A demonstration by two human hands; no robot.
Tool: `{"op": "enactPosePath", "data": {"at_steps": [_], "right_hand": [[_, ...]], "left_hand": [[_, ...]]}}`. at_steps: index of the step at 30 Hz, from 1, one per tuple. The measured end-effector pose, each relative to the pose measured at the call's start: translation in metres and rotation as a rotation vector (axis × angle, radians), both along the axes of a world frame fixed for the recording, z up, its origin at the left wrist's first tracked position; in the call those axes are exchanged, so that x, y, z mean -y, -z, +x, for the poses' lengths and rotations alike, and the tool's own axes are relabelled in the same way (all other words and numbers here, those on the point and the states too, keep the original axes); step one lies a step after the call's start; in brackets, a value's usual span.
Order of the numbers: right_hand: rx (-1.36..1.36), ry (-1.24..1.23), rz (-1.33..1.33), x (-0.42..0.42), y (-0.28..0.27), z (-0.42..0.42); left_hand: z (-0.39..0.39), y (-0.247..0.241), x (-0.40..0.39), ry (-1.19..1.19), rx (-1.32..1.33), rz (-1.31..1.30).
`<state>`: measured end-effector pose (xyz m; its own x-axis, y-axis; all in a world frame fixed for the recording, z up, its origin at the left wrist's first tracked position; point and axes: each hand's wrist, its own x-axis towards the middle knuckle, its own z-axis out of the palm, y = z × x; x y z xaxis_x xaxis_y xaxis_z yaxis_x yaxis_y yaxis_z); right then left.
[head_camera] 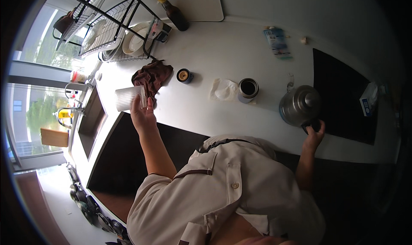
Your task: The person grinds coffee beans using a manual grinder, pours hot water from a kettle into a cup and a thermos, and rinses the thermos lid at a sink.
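My left hand (144,113) grips a clear ribbed cup (126,98), which lies tilted on its side in the air near a crumpled brown cloth (154,75). On the right, my right hand (313,135) is closed around the black handle of a steel-and-glass kettle (299,105), whose lid is on. Between my hands stands an uncapped insulated flask (248,90), its dark inside showing. White paper towel (223,90) lies flat beside and partly under it. Farther left, the flask's probable lid (184,75) rests on the counter.
A black wire dish rack (119,23) with plates stands at the back left, near a yellow-capped bottle (175,15). A sink (92,121) is at far left. A blue packet (277,43) lies at the back. A dark cooktop-like panel (341,100) and a tissue box (366,105) are at right.
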<state>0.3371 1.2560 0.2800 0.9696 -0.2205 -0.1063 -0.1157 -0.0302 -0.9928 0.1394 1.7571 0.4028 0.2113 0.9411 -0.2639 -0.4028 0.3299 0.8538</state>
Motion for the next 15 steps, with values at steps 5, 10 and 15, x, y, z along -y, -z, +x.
{"op": "enactPosePath", "data": {"at_steps": [5,10,15], "right_hand": [[-0.017,0.019,0.038,0.001,0.014,0.019],[-0.003,-0.031,0.051,0.000,0.023,0.030],[0.751,0.092,-0.964,-0.022,0.003,0.010]], "left_hand": [[-0.030,-0.002,0.011,-0.128,-0.012,0.055],[-0.086,-0.001,0.020,-0.225,-0.010,0.050],[-0.132,-0.006,0.038,-0.343,-0.071,0.043]]}}
